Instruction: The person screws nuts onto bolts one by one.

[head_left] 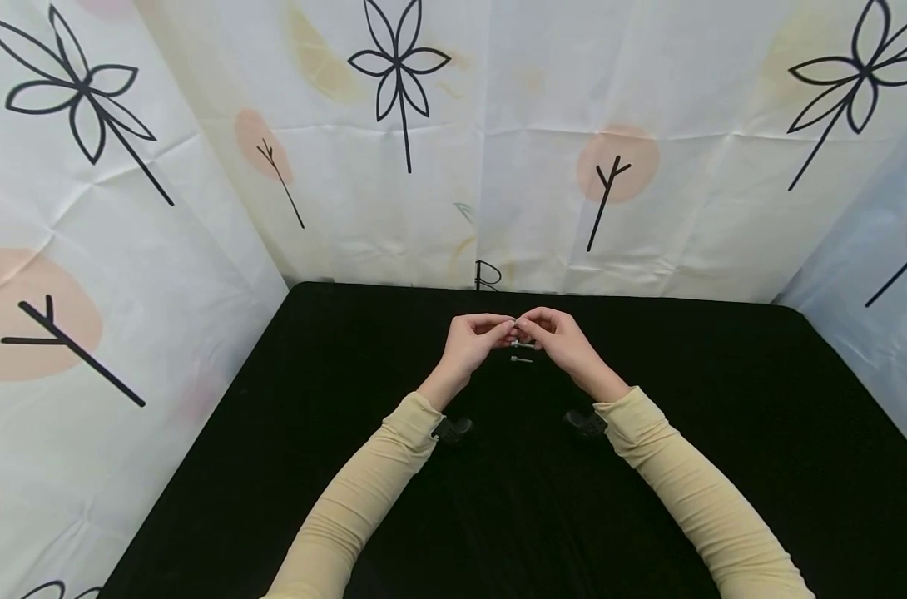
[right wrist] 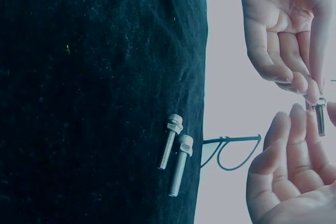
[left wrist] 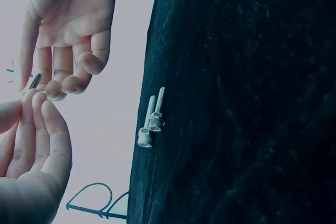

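Note:
Fingertips of my left hand (head_left: 470,339) pinch a small metal bolt (right wrist: 321,118) at its head end. My right hand (head_left: 562,337) meets it from the other side, thumb and fingers around the bolt's shank; their exact contact is partly hidden. In the left wrist view the bolt's shank (left wrist: 35,81) points toward the right hand. Below the hands, two socket-head bolts lie side by side on the black cloth, a nearer one (head_left: 522,359) and a farther one (head_left: 524,344). Each carries a nut close under its head.
A black cloth covers the table (head_left: 513,516). Behind and beside it hangs a white patterned curtain (head_left: 528,208), meeting the table's far edge just beyond the hands. Dark wrist devices (head_left: 453,429) sit under both cuffs.

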`<state>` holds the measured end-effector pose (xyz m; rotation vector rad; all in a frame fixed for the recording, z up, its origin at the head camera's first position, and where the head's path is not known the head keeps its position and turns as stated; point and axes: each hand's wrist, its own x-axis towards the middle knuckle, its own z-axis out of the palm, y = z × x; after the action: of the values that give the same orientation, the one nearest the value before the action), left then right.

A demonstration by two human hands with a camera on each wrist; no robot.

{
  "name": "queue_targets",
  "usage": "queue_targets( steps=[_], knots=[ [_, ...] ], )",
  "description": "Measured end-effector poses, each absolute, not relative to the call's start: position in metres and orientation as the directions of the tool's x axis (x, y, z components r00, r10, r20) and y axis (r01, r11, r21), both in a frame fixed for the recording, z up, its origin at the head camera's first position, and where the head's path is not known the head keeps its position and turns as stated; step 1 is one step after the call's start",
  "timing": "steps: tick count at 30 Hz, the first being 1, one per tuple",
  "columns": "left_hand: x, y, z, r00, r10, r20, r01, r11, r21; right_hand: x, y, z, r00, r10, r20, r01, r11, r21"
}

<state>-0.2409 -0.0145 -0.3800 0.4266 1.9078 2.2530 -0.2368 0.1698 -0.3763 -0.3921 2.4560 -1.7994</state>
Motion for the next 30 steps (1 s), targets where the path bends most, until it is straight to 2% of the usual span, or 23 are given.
queue_targets(
  steps=[7, 14, 23, 30],
  knots=[
    [-0.249, -0.013, -0.393, -0.952, 0.274, 0.134, 0.088, -0.174, 0.981, -0.238, 0.171, -0.378, -0.958, -0.265, 0.105, -0.186, 0.303, -0.934],
    [-0.249, -0.014, -0.393, -0.945, 0.291, 0.15, 0.108, -0.153, 0.982, -0.24, 0.17, -0.38, -0.961, -0.269, 0.056, -0.141, 0.307, -0.941],
    [-0.236, -0.017, -0.374, -0.94, 0.305, 0.152, 0.115, -0.138, 0.984, -0.236, 0.169, -0.381, -0.951, -0.251, 0.183, -0.237, 0.203, -0.95],
    [-0.247, -0.015, -0.392, -0.941, 0.287, 0.179, 0.142, -0.145, 0.979, -0.234, 0.165, -0.373, -0.961, -0.242, 0.133, -0.193, 0.245, -0.95]
  ],
)
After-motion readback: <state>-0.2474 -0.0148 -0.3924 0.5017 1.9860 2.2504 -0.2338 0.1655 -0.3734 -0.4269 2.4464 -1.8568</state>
